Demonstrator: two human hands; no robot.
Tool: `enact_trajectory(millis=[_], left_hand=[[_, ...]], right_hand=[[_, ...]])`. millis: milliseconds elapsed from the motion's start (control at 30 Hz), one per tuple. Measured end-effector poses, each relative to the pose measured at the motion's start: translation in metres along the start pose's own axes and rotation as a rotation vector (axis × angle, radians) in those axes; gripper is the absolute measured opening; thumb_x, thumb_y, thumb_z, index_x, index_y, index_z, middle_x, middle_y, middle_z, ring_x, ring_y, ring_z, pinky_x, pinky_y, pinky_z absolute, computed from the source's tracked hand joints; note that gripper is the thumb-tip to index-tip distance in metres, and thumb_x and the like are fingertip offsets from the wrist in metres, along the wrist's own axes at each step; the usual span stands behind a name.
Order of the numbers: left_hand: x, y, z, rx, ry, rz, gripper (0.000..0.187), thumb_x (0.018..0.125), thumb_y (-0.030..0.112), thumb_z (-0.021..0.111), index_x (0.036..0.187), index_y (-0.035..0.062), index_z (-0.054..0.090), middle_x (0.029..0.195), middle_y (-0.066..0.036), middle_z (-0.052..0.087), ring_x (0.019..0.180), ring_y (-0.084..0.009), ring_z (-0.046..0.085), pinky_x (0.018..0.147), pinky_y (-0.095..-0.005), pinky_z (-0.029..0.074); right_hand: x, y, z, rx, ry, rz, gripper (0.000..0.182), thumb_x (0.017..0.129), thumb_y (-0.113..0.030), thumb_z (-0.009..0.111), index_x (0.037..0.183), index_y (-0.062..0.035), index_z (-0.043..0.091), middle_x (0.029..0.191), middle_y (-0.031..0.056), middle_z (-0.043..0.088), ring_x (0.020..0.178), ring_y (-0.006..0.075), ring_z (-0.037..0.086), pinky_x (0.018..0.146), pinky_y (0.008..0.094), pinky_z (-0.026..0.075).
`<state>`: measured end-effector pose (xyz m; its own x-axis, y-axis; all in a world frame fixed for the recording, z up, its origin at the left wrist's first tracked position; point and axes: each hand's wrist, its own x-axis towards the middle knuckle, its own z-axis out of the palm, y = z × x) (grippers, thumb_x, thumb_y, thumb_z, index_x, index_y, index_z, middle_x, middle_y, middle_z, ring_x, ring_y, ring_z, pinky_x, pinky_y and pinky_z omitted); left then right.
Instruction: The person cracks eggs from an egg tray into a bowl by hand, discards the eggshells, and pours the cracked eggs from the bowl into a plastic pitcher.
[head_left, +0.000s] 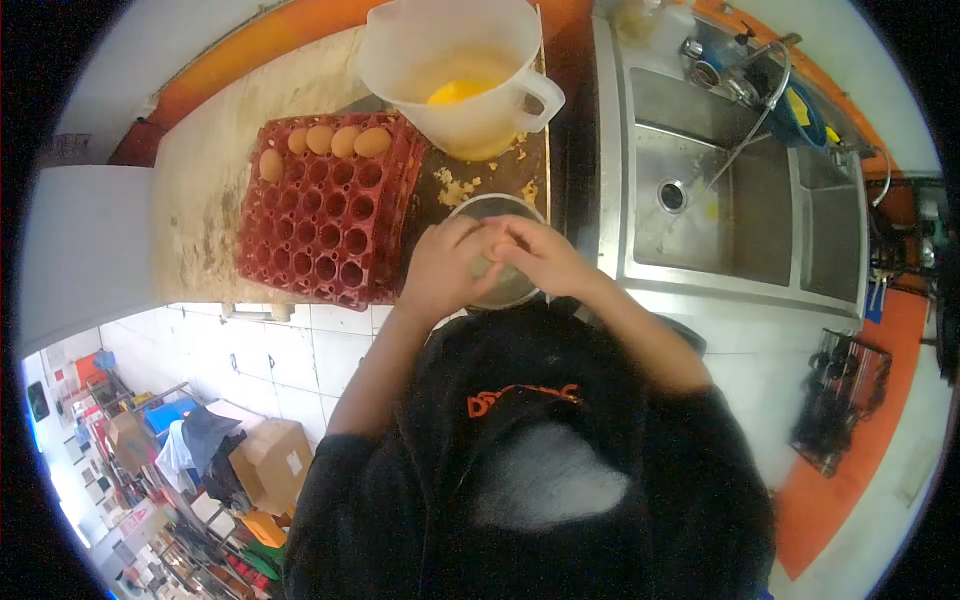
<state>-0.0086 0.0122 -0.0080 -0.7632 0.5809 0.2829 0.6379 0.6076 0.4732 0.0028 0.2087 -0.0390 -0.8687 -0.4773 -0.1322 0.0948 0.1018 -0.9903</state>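
Observation:
My left hand and my right hand meet over a round, clear-walled container at the counter's front edge. Their fingers are curled together around what looks like a brown egg, mostly hidden by the fingers and thumbs. Just beyond the container stands a large translucent plastic jug with a handle on its right side, holding yellow egg. To the left lies a stack of dark red egg trays. Several brown eggs sit along the far rows of the top tray, and its other visible cups hold none.
Broken eggshell bits litter the dark board around the jug. At the right is a steel sink with a faucet and hose. A cardboard box and clutter stand at lower left; a black rack is at right.

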Motion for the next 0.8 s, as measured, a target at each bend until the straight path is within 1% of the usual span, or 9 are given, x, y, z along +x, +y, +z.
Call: enact_trajectory(millis=[100,167,267,300,367,400,467,567,800], left_hand=[[-0.006,-0.005,0.001,-0.028,-0.050,-0.003,0.044,0.073,0.023,0.071,0.114,0.0113,0.061,0.098,-0.008,0.056,0.090,-0.0277,0.058,0.076,-0.0409,0.047],[-0.011,-0.008,0.005,-0.021,-0.056,-0.015,0.040,0.069,0.022,0.072,0.106,0.0103,0.061,0.096,-0.008,0.056,0.089,-0.0278,0.058,0.075,-0.0399,0.047],[-0.012,-0.007,0.008,0.003,-0.070,-0.032,0.039,0.065,0.023,0.072,0.100,0.0099,0.060,0.095,-0.009,0.056,0.089,-0.0285,0.058,0.074,-0.0406,0.046],[-0.012,-0.006,0.009,0.003,-0.069,-0.034,0.039,0.065,0.023,0.072,0.100,0.0099,0.060,0.095,-0.009,0.056,0.089,-0.0285,0.058,0.074,-0.0406,0.046],[-0.013,-0.005,0.009,0.099,-0.200,-0.064,0.044,0.068,0.025,0.069,0.107,0.0080,0.058,0.102,-0.013,0.057,0.098,-0.0325,0.056,0.083,-0.0435,0.044],[-0.014,-0.006,0.011,0.106,-0.199,-0.074,0.044,0.068,0.025,0.069,0.107,0.0080,0.058,0.102,-0.013,0.057,0.098,-0.0325,0.056,0.083,-0.0435,0.044],[-0.018,-0.009,0.019,0.123,-0.130,-0.045,0.042,0.070,0.033,0.064,0.104,0.0084,0.057,0.100,-0.012,0.056,0.096,-0.0309,0.055,0.079,-0.0422,0.041],[-0.021,-0.010,0.026,0.171,-0.099,-0.042,0.044,0.071,0.035,0.063,0.105,0.0077,0.056,0.100,-0.012,0.057,0.095,-0.0308,0.055,0.079,-0.0427,0.041],[-0.020,-0.009,0.033,0.149,0.039,0.016,0.043,0.072,0.033,0.061,0.104,0.0046,0.055,0.102,-0.013,0.058,0.092,-0.0308,0.056,0.079,-0.0431,0.041]], right_hand=[[0.004,0.011,0.009,0.109,-0.054,0.041,0.044,0.094,-0.012,0.057,0.134,0.0004,0.045,0.115,0.0094,0.060,0.108,0.0154,0.056,0.094,0.0307,0.045],[0.001,0.001,0.014,-0.091,-0.030,0.055,0.049,0.089,-0.009,0.057,0.135,0.0007,0.043,0.115,0.0105,0.060,0.109,0.0175,0.056,0.095,0.0322,0.045],[0.002,0.005,0.022,-0.130,0.011,0.014,0.052,0.083,-0.005,0.056,0.134,-0.0003,0.044,0.114,0.0133,0.060,0.109,0.0202,0.057,0.093,0.0335,0.045],[0.001,0.004,0.023,-0.130,0.009,0.015,0.052,0.083,-0.005,0.056,0.134,-0.0003,0.044,0.114,0.0133,0.060,0.109,0.0202,0.057,0.093,0.0335,0.045],[0.001,-0.004,0.026,-0.165,-0.006,0.062,0.050,0.081,-0.006,0.056,0.129,-0.0013,0.046,0.111,0.0179,0.060,0.106,0.0270,0.059,0.092,0.0363,0.045],[0.002,-0.010,0.029,-0.162,-0.017,0.058,0.050,0.081,-0.006,0.056,0.129,-0.0013,0.046,0.111,0.0179,0.060,0.106,0.0270,0.059,0.092,0.0363,0.045],[0.002,-0.018,0.031,-0.268,0.049,0.075,0.047,0.079,-0.012,0.058,0.122,0.0022,0.048,0.113,0.0266,0.060,0.107,0.0417,0.059,0.094,0.0431,0.046],[0.004,-0.011,0.032,-0.291,0.046,0.036,0.044,0.077,-0.012,0.057,0.118,0.0030,0.049,0.114,0.0276,0.058,0.108,0.0444,0.056,0.095,0.0445,0.045],[0.005,-0.012,0.038,-0.411,0.125,0.061,0.041,0.077,-0.010,0.055,0.115,0.0037,0.052,0.114,0.0288,0.057,0.110,0.0448,0.054,0.098,0.0460,0.043]])
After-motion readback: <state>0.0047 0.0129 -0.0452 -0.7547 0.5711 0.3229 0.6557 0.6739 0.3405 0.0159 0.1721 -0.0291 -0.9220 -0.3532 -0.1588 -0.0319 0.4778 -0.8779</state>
